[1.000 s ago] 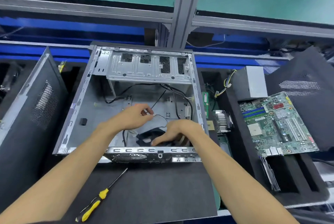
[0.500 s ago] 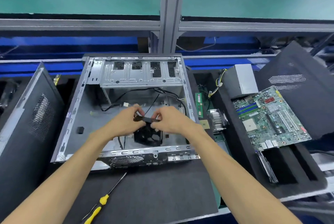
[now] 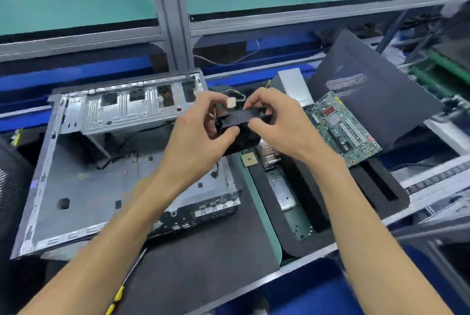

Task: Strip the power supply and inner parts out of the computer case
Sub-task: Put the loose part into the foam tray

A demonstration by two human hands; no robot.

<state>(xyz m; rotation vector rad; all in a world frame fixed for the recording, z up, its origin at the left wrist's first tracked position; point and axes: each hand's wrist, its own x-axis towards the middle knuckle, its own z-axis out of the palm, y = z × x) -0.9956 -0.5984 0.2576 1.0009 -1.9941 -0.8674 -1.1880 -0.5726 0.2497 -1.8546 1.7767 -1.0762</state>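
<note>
Both my hands hold a black case fan in the air, above the right edge of the open computer case. My left hand grips the fan's left side, thumb on its front. My right hand pinches its right side. A white connector on the fan's thin wires sticks up between my hands. The case lies on its side with a bare metal floor, a drive cage at the back and a few black cables.
A foam tray to the right carries a green motherboard, a grey power supply, a heatsink and a CPU chip. A black side panel leans behind it. A yellow-handled screwdriver lies on the black mat near me.
The fan has come up out of the case's front right corner and moved right, over the case's edge, in both hands. The view has swung to the right.
</note>
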